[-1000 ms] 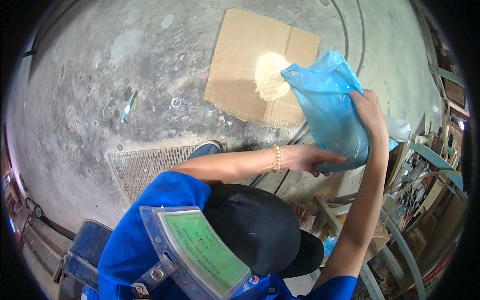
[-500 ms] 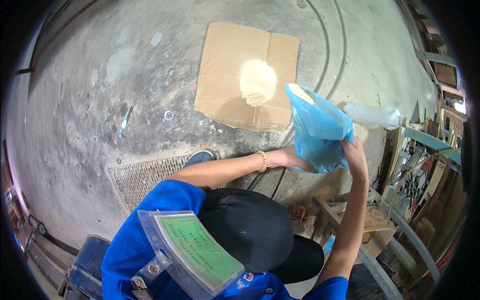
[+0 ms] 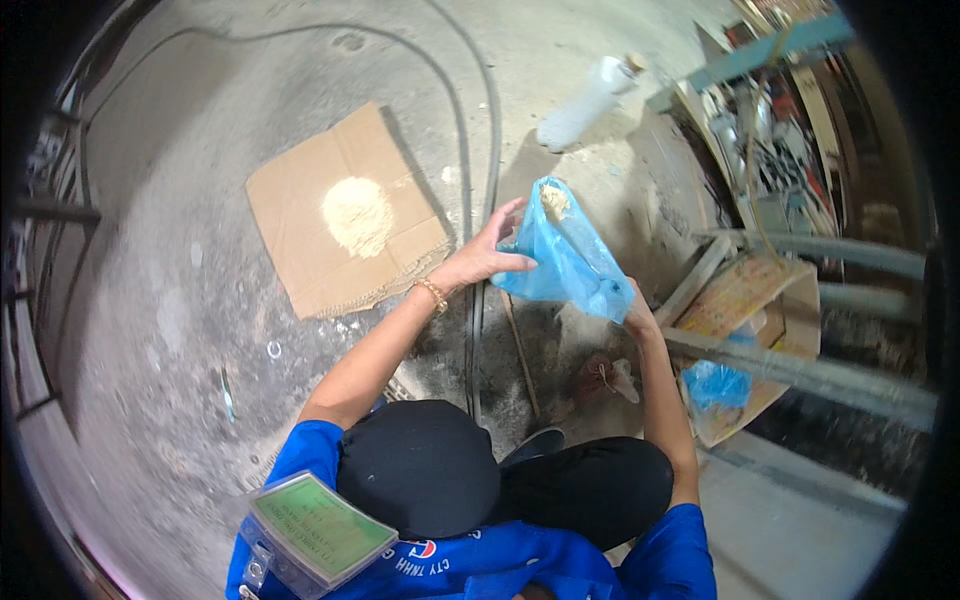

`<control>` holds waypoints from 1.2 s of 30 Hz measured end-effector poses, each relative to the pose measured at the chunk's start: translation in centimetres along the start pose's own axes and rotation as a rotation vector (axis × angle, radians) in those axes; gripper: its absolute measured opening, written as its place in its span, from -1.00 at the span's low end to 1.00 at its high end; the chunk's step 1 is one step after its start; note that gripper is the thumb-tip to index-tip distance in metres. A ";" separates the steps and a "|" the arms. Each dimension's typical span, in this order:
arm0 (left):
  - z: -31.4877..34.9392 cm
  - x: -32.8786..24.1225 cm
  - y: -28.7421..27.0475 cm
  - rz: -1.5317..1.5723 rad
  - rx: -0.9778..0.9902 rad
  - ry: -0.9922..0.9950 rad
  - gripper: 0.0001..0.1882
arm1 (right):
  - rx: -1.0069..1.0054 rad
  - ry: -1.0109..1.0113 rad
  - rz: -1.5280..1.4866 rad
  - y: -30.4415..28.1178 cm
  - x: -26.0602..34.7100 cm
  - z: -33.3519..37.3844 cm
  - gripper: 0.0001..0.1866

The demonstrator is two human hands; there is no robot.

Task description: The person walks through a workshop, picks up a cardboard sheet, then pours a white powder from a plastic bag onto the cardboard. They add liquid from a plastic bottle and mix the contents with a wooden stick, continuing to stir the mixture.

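Note:
My left hand (image 3: 487, 257), with a bracelet on the wrist, grips the side of a blue plastic bag (image 3: 572, 262) near its open mouth. My right hand (image 3: 634, 308) holds the bag from below at its lower end. The bag is tilted with its mouth up and away from me, and some pale powder (image 3: 553, 200) shows inside the mouth. To the left, a flat cardboard sheet (image 3: 300, 250) lies on the concrete floor with a heap of the same pale powder (image 3: 357, 214) on it. The bag is off the cardboard, to its right.
Black cables (image 3: 470, 130) run across the floor past the cardboard. A white cylinder (image 3: 585, 105) lies further away. At the right stand metal pipes (image 3: 800, 365), a cluttered rack and a cardboard box (image 3: 745, 300) holding another blue bag (image 3: 716, 385). My black-trousered knee (image 3: 590, 490) is below.
The bag has come away from the powder heap on the cardboard, to the right and nearer me. My left hand shifted from under the bag to its mouth. The view swung right.

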State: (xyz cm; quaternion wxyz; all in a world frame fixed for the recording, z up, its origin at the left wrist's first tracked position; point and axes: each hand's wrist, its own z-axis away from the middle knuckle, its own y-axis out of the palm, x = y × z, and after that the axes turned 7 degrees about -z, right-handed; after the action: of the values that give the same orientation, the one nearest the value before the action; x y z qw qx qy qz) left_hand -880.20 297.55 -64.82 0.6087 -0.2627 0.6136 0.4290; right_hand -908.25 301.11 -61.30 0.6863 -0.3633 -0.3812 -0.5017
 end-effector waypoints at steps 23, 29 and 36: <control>-4.9 -1.6 6.2 -0.857 -0.078 -0.079 -0.61 | 0.202 -0.214 0.436 0.7 -2.9 2.8 -0.70; -4.0 -3.1 8.0 -0.737 -0.312 0.281 -0.77 | -0.102 -0.128 0.244 0.3 -1.8 2.6 -0.71; -3.6 -4.6 8.2 -0.307 -0.234 0.245 -0.80 | -0.217 -0.459 0.308 1.0 0.1 2.9 0.05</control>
State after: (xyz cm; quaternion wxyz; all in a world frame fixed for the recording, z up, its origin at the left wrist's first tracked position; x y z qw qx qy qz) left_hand -888.51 297.62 -59.05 0.5532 -0.4720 0.5819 0.3641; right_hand -907.72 303.86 -60.07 0.6074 -0.5922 -0.4107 -0.3343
